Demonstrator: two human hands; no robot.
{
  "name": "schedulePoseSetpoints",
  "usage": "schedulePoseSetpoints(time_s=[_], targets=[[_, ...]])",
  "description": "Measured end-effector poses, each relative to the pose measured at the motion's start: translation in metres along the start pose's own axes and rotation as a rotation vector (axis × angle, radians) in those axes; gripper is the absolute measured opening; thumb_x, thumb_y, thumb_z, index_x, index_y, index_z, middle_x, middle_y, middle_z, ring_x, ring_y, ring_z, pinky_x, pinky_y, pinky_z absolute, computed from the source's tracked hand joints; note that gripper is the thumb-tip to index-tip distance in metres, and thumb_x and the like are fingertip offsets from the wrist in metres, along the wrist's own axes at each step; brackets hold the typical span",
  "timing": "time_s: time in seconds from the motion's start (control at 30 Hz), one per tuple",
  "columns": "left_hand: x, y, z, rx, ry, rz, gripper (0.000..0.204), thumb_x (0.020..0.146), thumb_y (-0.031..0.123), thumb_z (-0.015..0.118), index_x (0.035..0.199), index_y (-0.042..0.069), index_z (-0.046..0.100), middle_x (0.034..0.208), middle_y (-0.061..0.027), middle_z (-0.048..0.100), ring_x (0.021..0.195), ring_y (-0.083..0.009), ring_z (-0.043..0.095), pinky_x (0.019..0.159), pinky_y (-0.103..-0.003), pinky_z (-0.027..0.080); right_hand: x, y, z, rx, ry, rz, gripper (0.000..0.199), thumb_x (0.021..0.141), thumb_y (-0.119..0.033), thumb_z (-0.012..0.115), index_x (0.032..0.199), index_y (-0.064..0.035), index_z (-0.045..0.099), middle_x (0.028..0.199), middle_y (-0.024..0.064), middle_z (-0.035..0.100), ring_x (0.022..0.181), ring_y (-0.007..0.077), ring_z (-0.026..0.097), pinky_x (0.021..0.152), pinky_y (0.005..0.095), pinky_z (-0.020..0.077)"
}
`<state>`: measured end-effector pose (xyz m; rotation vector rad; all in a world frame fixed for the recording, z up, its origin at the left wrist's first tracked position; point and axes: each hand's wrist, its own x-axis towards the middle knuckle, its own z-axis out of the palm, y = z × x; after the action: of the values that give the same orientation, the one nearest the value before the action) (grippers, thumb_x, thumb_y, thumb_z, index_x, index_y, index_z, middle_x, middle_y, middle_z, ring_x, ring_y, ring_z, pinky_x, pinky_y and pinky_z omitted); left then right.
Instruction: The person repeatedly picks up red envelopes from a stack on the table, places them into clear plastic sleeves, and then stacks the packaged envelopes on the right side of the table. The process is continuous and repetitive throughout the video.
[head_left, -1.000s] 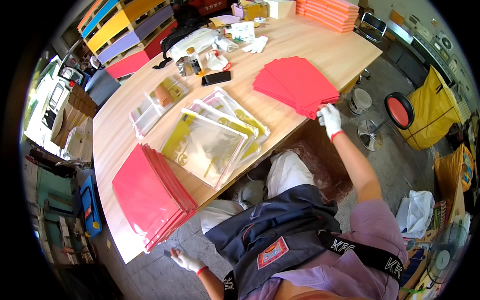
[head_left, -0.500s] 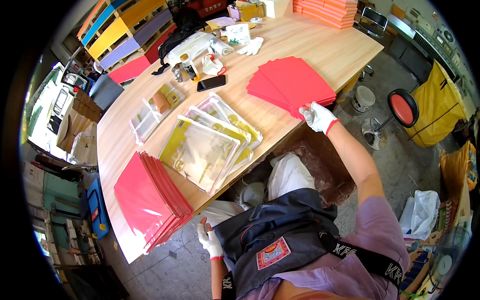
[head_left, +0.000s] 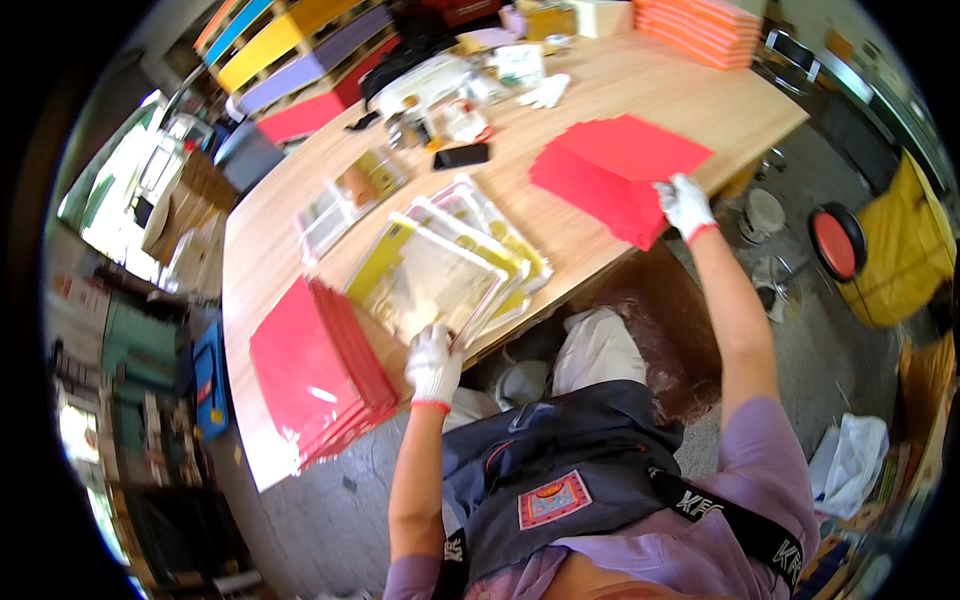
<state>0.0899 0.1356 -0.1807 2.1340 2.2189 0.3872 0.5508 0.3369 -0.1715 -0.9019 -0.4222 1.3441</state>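
Observation:
My right hand (head_left: 686, 207), in a white glove with a red cuff, has its fingers closed at the near right corner of a fanned stack of red sheets (head_left: 610, 170). One sheet's edge appears pinched there. My left hand (head_left: 434, 372), gloved the same way, is at the near corner of the clear plastic bags (head_left: 430, 270) with olive-yellow printed edges. Its fingertips and thumb come together on the top bag's corner, slightly blurred. Left of this hand lies a pile of red sheets in shiny clear bags (head_left: 310, 360), overlapping the table's front edge.
Farther back on the wooden table (head_left: 600, 85) lie a black phone (head_left: 461, 156), a bottle (head_left: 420, 122), a loose white glove (head_left: 546, 91) and more bags (head_left: 335, 215). Orange stacked goods (head_left: 697, 30) stand at the far right. A red-seated stool (head_left: 836, 242) stands on the right.
My left hand has risen from beside my lap to the clear bags' near corner. My right hand remains at the red sheets, whose near corner now looks bent. The view has shifted.

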Motion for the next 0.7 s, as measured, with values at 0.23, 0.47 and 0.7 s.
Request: schedulePoseSetpoints(time_s=[0.23, 0.47, 0.7], targets=[[0.019, -0.035, 0.014, 0.008, 0.068, -0.037, 0.032, 0.068, 0.007, 0.06, 0.097, 0.016, 0.053, 0.095, -0.0075, 0.055, 0.091, -0.0267, 0.056, 0.067, -0.041, 0.05, -0.166, 0.004, 0.022, -0.117, -0.477, 0.251, 0.027, 0.083, -0.006, 0.049, 0.109, -0.0033, 0.053, 0.092, 0.0058, 0.061, 0.061, 0.0113, 0.057, 0.042, 0.0217, 0.0446], [0.003, -0.045, 0.013, -0.24, 0.174, -0.121, 0.026, 0.069, 0.005, 0.056, 0.094, 0.013, 0.057, 0.101, -0.0034, 0.055, 0.096, -0.0271, 0.054, 0.077, -0.04, 0.047, -0.23, 0.072, 0.012, -0.097, -0.427, 0.684, 0.034, 0.082, -0.01, 0.046, 0.113, 0.0042, 0.048, 0.085, 0.0106, 0.061, 0.054, 0.0131, 0.057, 0.043, 0.0225, 0.0448], [0.003, -0.047, -0.004, -0.486, 0.141, -0.144, 0.024, 0.072, -0.003, 0.05, 0.092, 0.007, 0.059, 0.087, -0.0065, 0.054, 0.075, -0.0196, 0.055, 0.064, -0.031, 0.046, -0.249, 0.118, -0.003, 0.088, -0.29, 0.606, 0.033, 0.082, -0.009, 0.053, 0.114, 0.0004, 0.047, 0.092, 0.0129, 0.061, 0.059, 0.0179, 0.061, 0.045, 0.0221, 0.046]])
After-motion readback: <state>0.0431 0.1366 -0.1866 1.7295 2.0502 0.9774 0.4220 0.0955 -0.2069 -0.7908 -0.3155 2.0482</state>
